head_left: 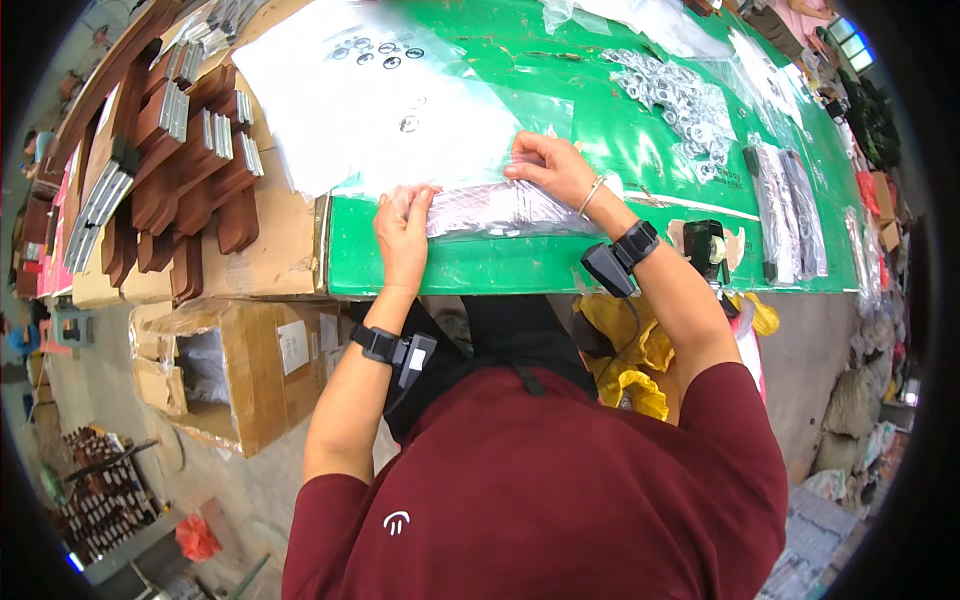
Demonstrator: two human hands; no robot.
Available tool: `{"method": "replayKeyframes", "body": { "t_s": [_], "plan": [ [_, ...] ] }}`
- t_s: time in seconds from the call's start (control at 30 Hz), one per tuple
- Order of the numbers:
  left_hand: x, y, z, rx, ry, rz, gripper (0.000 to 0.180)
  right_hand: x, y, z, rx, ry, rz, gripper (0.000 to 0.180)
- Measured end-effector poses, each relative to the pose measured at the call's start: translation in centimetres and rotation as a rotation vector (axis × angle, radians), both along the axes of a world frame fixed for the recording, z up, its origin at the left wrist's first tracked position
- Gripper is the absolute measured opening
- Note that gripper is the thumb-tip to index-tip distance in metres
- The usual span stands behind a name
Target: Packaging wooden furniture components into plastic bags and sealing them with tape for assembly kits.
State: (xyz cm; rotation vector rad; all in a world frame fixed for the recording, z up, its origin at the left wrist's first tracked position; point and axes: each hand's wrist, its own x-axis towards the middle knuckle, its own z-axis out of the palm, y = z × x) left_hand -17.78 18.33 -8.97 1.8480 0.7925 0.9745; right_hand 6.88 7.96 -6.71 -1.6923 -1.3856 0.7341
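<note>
Maroon cloth shirt nearest; long, clear-plastic-wrapped bundle at twelve o'clock

Lying along the smooth green counter, it looks light, soft-skinned, slippery; both ends seem best to hold. Left hand pinches its nine-o'clock end; right hand curls narrowly at its upper edge, grip unclear. Counter edge: six o'clock. Room seems widest toward one, before small clear plastic pieces.
</note>
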Motion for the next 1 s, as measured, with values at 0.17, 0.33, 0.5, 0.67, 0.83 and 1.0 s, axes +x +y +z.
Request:
{"method": "replayKeyframes", "body": {
  "t_s": [0.17, 0.33, 0.5, 0.67, 0.83, 1.0],
  "plan": [
    [0.3, 0.0, -0.1, -0.009, -0.017, 0.015, 0.024, -0.5, 0.8, 0.3, -0.099, -0.083, -0.122, 0.027],
    [0.6, 0.3, 0.2, -0.077, 0.017, 0.049, 0.021, -0.6, 0.7, 0.0, -0.105, -0.144, -0.142, 0.029],
    [0.4, 0.4, -0.4, -0.147, -0.077, 0.021, 0.018, 0.1, 0.5, -0.1, -0.134, -0.206, -0.114, 0.035],
    [0.6, -1.0, 3.2, 0.073, -0.159, -0.014, 0.015, 0.9, -1.1, 1.3, -0.061, -0.006, -0.003, 0.036],
    [-0.1, -1.0, 3.9, 0.331, -0.192, -0.046, 0.016, 0.8, -1.7, 3.3, -0.155, 0.101, 0.062, 0.03],
    [-0.8, -1.2, 3.2, 0.124, -0.179, -0.081, 0.018, -1.6, -3.4, 5.0, 0.078, -0.396, -0.09, 0.024]
  ]
}}
